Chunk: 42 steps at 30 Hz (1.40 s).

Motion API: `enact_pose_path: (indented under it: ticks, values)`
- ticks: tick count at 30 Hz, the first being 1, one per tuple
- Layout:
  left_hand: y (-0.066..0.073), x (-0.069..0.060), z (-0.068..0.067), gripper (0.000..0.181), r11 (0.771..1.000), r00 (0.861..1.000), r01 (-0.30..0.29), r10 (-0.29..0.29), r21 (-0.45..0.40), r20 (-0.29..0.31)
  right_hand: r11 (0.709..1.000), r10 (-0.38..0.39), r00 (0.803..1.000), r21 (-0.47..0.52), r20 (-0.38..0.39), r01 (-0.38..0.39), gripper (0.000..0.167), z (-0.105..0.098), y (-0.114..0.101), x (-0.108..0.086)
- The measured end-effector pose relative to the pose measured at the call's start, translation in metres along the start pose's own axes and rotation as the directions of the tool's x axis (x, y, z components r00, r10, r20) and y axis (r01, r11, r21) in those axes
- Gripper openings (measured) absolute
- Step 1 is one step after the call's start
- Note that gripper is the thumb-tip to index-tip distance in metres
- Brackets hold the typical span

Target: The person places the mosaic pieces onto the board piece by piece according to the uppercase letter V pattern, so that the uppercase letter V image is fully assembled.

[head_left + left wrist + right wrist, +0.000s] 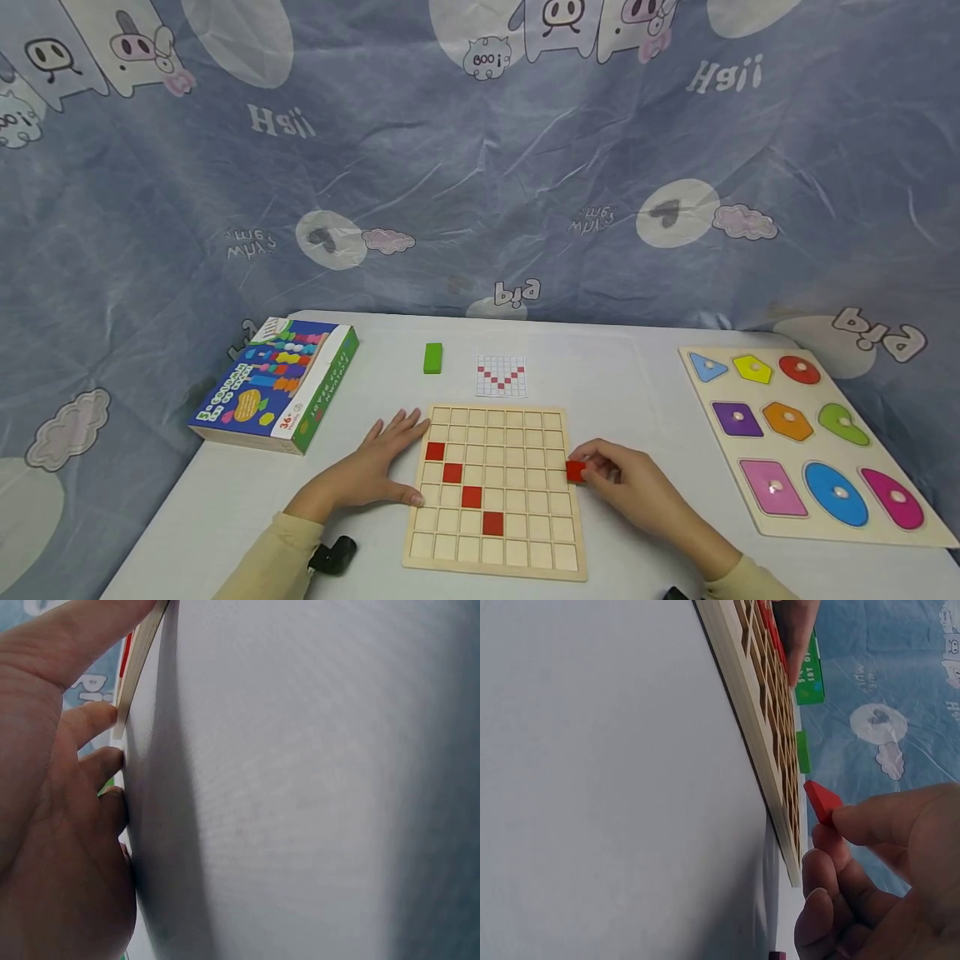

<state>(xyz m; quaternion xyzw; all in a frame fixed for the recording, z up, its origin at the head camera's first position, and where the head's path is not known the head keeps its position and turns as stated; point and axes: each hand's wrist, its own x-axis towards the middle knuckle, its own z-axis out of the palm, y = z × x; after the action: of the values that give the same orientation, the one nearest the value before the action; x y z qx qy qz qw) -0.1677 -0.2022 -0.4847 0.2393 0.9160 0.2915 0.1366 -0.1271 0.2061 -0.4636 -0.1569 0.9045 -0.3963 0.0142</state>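
A wooden grid board (pixel 495 570) lies on the white table, with red square tiles running diagonally down from its left side, the lowest tile (pixel 492 523) near the bottom middle. My left hand (pixel 375 471) rests at the board's left edge, fingers spread and thumb touching the frame. At the right edge, my right hand (pixel 630 483) pinches another red tile (pixel 823 802) between thumb and forefinger. In the right wrist view that tile is tilted and held just off the board. Behind the board lies a small paper card (pixel 501 376) printed with a red V pattern on a grid.
A green block (pixel 432 358) sits left of the card. Farther left lies a colourful toy box (pixel 277 383). On the right is a wooden shape puzzle (pixel 772 523) with knobbed pieces. A patterned blue cloth (pixel 480 167) hangs behind the table.
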Motion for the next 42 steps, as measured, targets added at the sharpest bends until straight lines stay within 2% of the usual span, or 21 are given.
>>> enact_pose_path:
  ticks: [6, 11, 18, 23, 35, 42]
  values:
    - [-0.001, 0.000, 0.001, 0.114, 1.000, 1.000, -0.007, 0.007, -0.002, -0.001, 0.999, -0.050, 0.999, -0.020, 0.011, 0.050, 0.018, 0.007, -0.003, 0.001]
    - [-0.001, 0.000, 0.001, 0.114, 1.000, 1.000, -0.007, 0.007, 0.001, -0.003, 0.999, -0.052, 0.998, -0.001, 0.028, 0.052, 0.018, 0.014, -0.008, 0.002]
    - [-0.001, 0.000, 0.000, 0.114, 1.000, 1.000, -0.007, 0.007, 0.005, -0.002, 0.999, -0.045, 0.999, 0.012, 0.013, 0.045, 0.019, 0.023, -0.019, 0.005]
    - [0.000, -0.001, -0.001, 0.114, 1.000, 1.000, -0.007, 0.007, 0.006, -0.001, 1.000, -0.017, 0.998, 0.021, 0.058, 0.015, 0.017, 0.031, -0.026, 0.006]
    - [0.000, -0.001, 0.000, 0.115, 1.000, 1.000, -0.006, 0.006, 0.004, -0.005, 0.999, -0.049, 0.991, 0.025, 0.128, 0.047, 0.016, 0.046, -0.037, 0.008]
    - [-0.002, -0.001, 0.000, 0.115, 1.000, 1.000, -0.011, 0.011, 0.002, -0.005, 0.995, -0.092, 0.987, 0.036, 0.134, 0.088, 0.015, 0.052, -0.042, 0.008]
